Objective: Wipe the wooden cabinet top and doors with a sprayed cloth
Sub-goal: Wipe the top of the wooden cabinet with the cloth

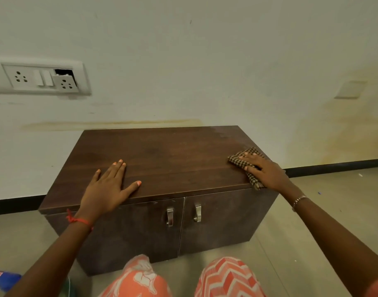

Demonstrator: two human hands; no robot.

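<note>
On the floor against a pale wall: one low wooden cabinet [158, 168], dark brown, two doors facing the camera.

Cabinet top [162, 155]: flat and dark-grained, with a paler dull patch at the far right corner, which may be dust or spray; cannot tell which.

Doors: left door [130, 232] and right door [226, 219], both closed, each with a metal handle [170, 217] beside the centre seam. Their surfaces look cloudy and smeared.

Cloth [248, 166]: brown checked, folded, lying on the top at the near right corner, one end hanging just over the front edge.

Right hand [263, 170]: laid flat on the cloth, fingers straight, pressing it to the wood; no curl round it.

Left hand [110, 185]: spread flat on the top at the near left, fingers straight, holding nothing, probably bracing the body.

Other items: switch and socket plate [41, 77] on the wall at far left, one socket module hanging loose; black skirting [333, 167]; blue object [3, 278] at near left, partly out of view, kind unclear.

Step in hand, by judgement: wiping the top, cloth at its right end. Doors appear not yet done.

Next move calls for: a sweep leftward under steady palm pressure, the left hand lifting clear before the cloth arrives; afterwards the doors, working round the handles.
</note>
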